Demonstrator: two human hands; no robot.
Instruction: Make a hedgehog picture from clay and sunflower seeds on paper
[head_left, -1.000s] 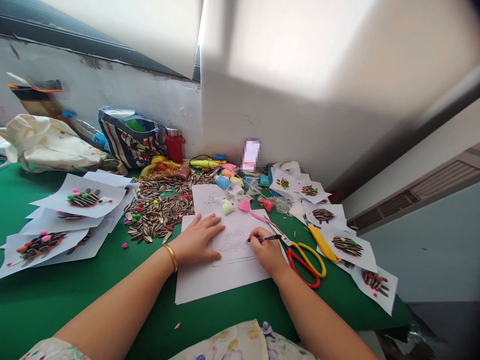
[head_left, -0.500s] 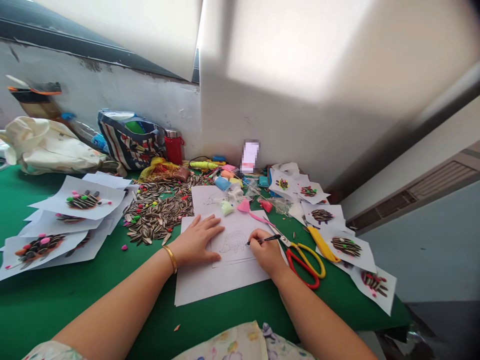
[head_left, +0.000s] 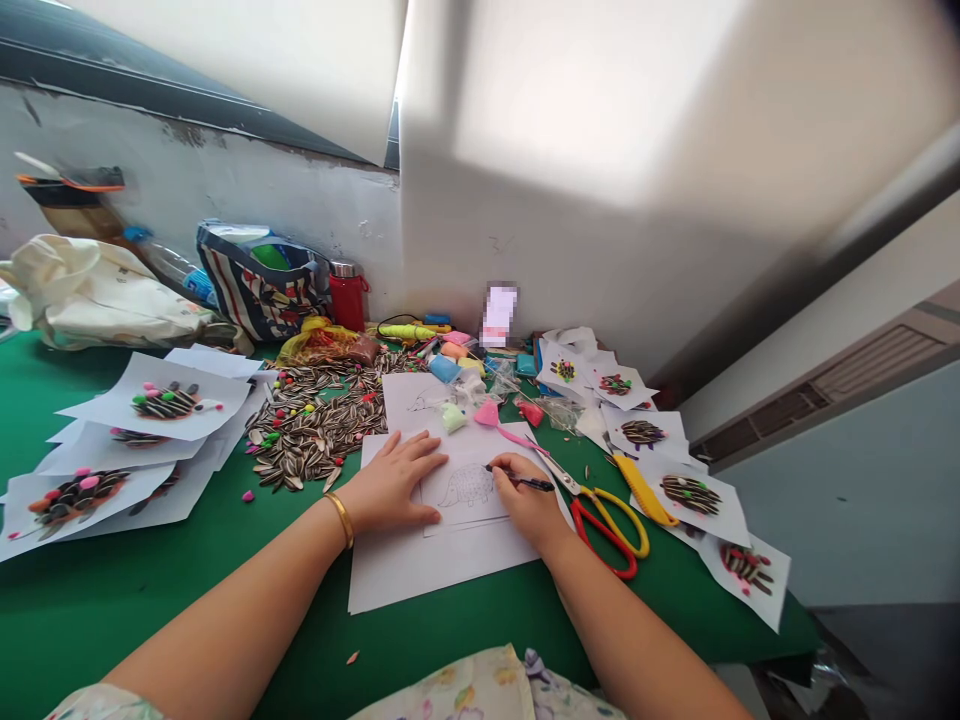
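Green tabletop (head_left: 300,690) underneath, white sheets (head_left: 420,575) layered on top, and on the uppermost, as dial centre, a hedgehog drawing (head_left: 466,487). At 9 o'clock, left hand (head_left: 396,485) flat, palm down, fingers spread wide. At 3, right hand (head_left: 529,500) curled narrow round a black pen (head_left: 538,484), tip at the outline's upper edge, contact too small to tell. Just beside it, scissors (head_left: 576,489) with handles toward 4. Heaped at 10, sunflower seeds (head_left: 322,425). Farther, at 11, red bottle (head_left: 346,300); behind, pale wall (head_left: 379,225).
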